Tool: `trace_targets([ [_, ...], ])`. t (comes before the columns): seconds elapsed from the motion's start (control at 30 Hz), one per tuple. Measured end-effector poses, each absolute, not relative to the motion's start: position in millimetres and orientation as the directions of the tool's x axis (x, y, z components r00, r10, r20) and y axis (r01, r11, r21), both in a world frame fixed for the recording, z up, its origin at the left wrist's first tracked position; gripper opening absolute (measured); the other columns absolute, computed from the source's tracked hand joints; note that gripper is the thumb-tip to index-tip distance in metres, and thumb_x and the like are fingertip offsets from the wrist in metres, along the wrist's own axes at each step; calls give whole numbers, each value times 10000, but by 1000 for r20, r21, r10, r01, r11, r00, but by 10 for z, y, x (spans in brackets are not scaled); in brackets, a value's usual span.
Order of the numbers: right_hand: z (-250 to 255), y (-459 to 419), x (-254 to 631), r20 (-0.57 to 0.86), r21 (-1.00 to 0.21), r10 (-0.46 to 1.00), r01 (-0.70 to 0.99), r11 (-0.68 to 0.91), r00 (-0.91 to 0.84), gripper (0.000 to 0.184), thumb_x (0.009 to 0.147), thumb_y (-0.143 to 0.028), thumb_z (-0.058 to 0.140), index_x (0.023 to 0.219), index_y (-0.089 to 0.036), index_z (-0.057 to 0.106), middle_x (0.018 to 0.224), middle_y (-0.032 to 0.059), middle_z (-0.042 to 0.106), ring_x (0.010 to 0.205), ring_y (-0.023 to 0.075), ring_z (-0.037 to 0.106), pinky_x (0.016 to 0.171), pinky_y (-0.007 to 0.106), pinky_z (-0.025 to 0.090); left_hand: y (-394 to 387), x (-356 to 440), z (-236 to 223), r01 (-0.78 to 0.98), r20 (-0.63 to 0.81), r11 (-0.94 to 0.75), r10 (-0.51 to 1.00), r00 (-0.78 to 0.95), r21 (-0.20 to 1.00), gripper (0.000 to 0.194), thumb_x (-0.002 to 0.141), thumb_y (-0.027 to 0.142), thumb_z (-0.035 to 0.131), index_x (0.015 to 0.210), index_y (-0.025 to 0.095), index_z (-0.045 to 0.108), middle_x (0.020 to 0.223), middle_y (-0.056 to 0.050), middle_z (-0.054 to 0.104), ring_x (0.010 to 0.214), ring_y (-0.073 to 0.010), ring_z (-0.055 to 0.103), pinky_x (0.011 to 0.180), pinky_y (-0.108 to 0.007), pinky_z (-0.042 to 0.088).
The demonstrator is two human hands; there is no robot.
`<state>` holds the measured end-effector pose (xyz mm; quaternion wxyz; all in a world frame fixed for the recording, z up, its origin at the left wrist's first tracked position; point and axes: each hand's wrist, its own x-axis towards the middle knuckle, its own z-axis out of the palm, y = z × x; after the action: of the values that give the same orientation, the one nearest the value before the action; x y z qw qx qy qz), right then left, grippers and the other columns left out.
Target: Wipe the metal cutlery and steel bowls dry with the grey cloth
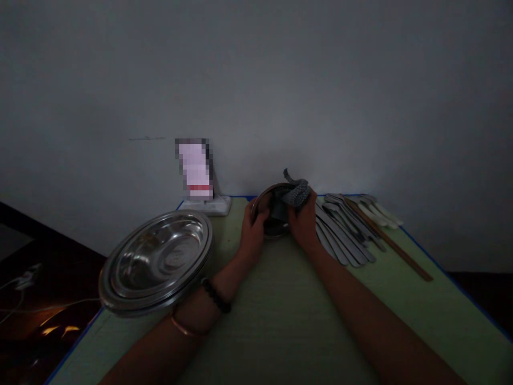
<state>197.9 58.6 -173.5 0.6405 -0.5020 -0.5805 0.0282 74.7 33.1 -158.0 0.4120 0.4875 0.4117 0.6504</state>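
A round metal bowl [262, 203] is held tilted above the far part of the table, its hollow side partly facing me. My left hand [253, 227] grips its left rim, with the thumb inside the edge. In my right hand [305, 222] is a grey cloth [295, 197], pressed into the right side of the bowl, with a loose end sticking up. The fingers of the right hand are partly hidden by the cloth and the bowl. A stack of larger metal basins [176, 251] stands to the left of my left forearm.
Several metal utensils [340, 240], wooden chopsticks [401, 259] and white-handled spoons [380, 214] lie at the right. A phone [196, 168] leans on a white stand [218, 206] by the wall. The green table [280, 315] has blue edges; a power strip [28, 278] is at the lower left.
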Motion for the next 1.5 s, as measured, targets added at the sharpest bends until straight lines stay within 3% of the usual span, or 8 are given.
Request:
trace_targets([
  [0.17, -1698, 561, 1986, 658, -715, 663, 571, 403, 356, 253, 830, -371, 435, 966, -161, 472, 922, 118, 560, 874, 236, 532, 791, 419, 429, 249, 763, -1475, -52, 338, -351, 925, -171, 935, 246, 839, 303, 490, 1020, 183, 606, 1074, -48, 650, 1056, -201, 563, 965, -332, 398],
  [0.47, -1651, 538, 1979, 487, -834, 825, 433, 342, 287, 363, 830, -472, 425, 872, -145, 577, 822, 116, 640, 782, 231, 587, 695, 352, 441, 140, 779, -1493, 22, 451, -453, 879, -157, 891, 373, 858, 416, 467, 1170, 214, 447, 1186, -70, 547, 1134, -197, 498, 958, -304, 395],
  [0.6, -1669, 557, 1984, 570, -805, 741, 425, 415, 356, 352, 841, -414, 429, 1047, -143, 520, 1007, 154, 613, 941, 245, 572, 790, 384, 438, 148, 787, -1507, -38, 412, -415, 908, -72, 909, 385, 788, 332, 569, 1140, 223, 456, 1123, -57, 578, 1113, -214, 511, 930, -314, 418],
  [0.73, -1686, 582, 1992, 657, -744, 652, 464, 481, 378, 299, 848, -351, 413, 1067, -156, 475, 1058, 157, 572, 1015, 244, 529, 847, 413, 419, 173, 796, -1497, -104, 416, -429, 900, -129, 897, 404, 759, 266, 568, 1147, 223, 462, 1176, -60, 563, 1145, -224, 494, 974, -345, 388],
  [0.93, -1689, 585, 2003, 689, -708, 615, 536, 459, 384, 194, 836, -308, 428, 968, -169, 457, 933, 105, 541, 884, 215, 515, 804, 391, 427, 220, 769, -1453, -56, 458, -474, 870, -183, 879, 439, 793, 218, 533, 1220, 250, 436, 1304, -31, 483, 1232, -184, 419, 1049, -305, 305],
  [1.17, -1626, 561, 1969, 701, -703, 609, 508, 499, 371, 160, 811, -306, 448, 922, -193, 426, 846, 55, 528, 789, 189, 517, 729, 348, 434, 73, 822, -1396, -60, 459, -479, 866, -200, 876, 311, 772, 232, 561, 1075, 249, 493, 1096, -18, 559, 1046, -189, 537, 920, -304, 421],
  [1.33, -1113, 449, 2062, 831, -551, 476, 535, 640, 287, 205, 761, -255, 514, 939, -211, 422, 841, 25, 499, 766, 170, 504, 689, 320, 440, -182, 826, -887, -141, 489, -494, 869, -74, 858, 405, 703, 191, 592, 1088, 255, 481, 1086, -20, 569, 1002, -193, 555, 864, -321, 458],
  [1.5, -332, 43, 2223, 954, -281, 280, 632, 722, 105, 226, 730, -153, 531, 926, -246, 471, 891, 24, 497, 855, 186, 502, 758, 366, 441, -244, 661, -74, 17, 440, -444, 893, 94, 896, 316, 684, 209, 645, 994, 212, 587, 938, -47, 662, 851, -231, 634, 742, -353, 526],
])
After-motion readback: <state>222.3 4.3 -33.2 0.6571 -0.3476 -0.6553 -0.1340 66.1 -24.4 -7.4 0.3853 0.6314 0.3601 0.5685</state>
